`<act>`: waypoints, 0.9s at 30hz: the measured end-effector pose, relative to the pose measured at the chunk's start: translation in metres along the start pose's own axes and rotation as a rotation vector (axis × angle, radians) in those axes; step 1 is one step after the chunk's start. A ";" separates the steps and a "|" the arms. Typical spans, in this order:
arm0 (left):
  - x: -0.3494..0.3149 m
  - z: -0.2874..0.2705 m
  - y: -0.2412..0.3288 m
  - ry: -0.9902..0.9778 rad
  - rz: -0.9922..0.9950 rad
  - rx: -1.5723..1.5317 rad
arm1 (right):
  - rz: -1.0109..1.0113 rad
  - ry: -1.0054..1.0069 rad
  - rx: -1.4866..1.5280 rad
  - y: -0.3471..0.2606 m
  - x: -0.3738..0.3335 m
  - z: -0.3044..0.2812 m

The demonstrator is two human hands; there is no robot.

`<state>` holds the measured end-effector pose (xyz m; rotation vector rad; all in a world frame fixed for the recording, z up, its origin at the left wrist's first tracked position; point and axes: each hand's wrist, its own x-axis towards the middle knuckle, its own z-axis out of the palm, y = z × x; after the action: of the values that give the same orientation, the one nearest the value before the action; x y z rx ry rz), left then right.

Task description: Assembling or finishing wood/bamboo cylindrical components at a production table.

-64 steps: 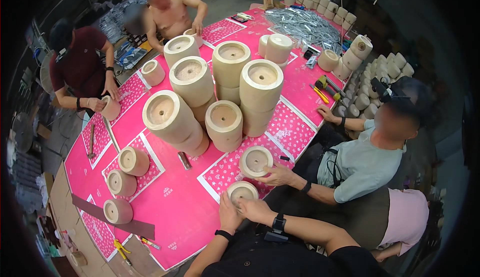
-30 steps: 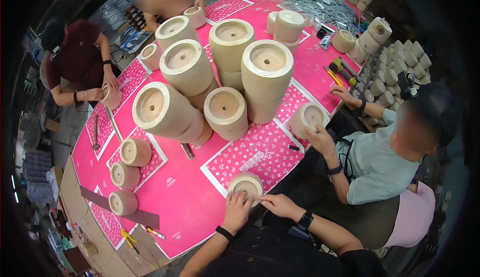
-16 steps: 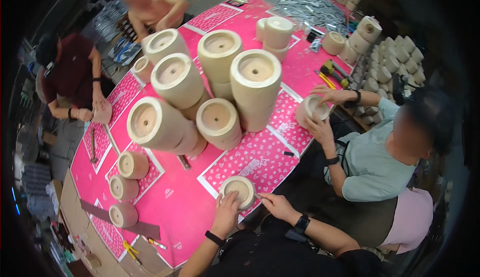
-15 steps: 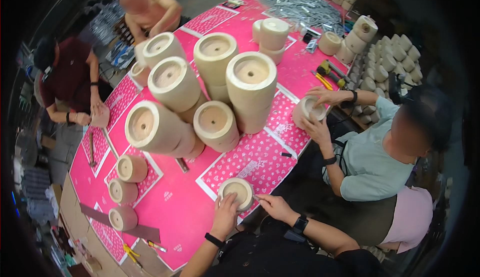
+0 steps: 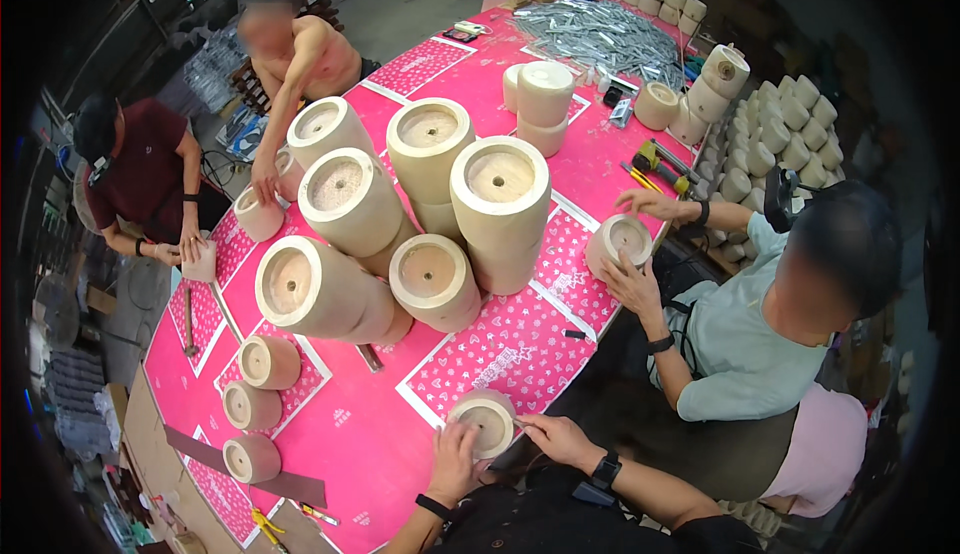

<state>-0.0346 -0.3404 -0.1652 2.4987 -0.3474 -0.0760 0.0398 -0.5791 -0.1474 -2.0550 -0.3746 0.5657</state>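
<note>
A short cream-coloured wooden cylinder point(image 5: 493, 436) with a round recess in its top sits at the near edge of the pink-covered table. My left hand point(image 5: 455, 462) grips its left side, fingers over the rim. At its right rim, my right hand point(image 5: 562, 441) is closed in a pinch on a small thin tool point(image 5: 519, 421). The tool's tip meets the rim, and its kind is too small to tell. Beyond my hands, tall stacks of similar cylinders point(image 5: 430, 279) stand at the table's middle.
At right, a co-worker point(image 5: 740, 324) handles another cylinder point(image 5: 612, 244). Two more people work at the far left, one reaching to a cylinder point(image 5: 258, 216). Single cylinders point(image 5: 252, 406), a hammer point(image 5: 189, 324), a drill point(image 5: 660, 161) and a heap of metal pieces point(image 5: 600, 34) lie around the table.
The bare-chested person across the table has stretched an arm forward and moved a cylinder nearer. My hands stay on my cylinder; the whole view has shifted slightly.
</note>
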 end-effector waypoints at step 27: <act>0.007 -0.003 -0.002 -0.018 -0.390 -0.099 | -0.577 -0.205 -0.862 -0.053 0.052 0.034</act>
<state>-0.0276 -0.3392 -0.1634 2.4350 0.1374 -0.2652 0.0637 -0.5035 -0.1302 -2.5057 -1.4805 0.2625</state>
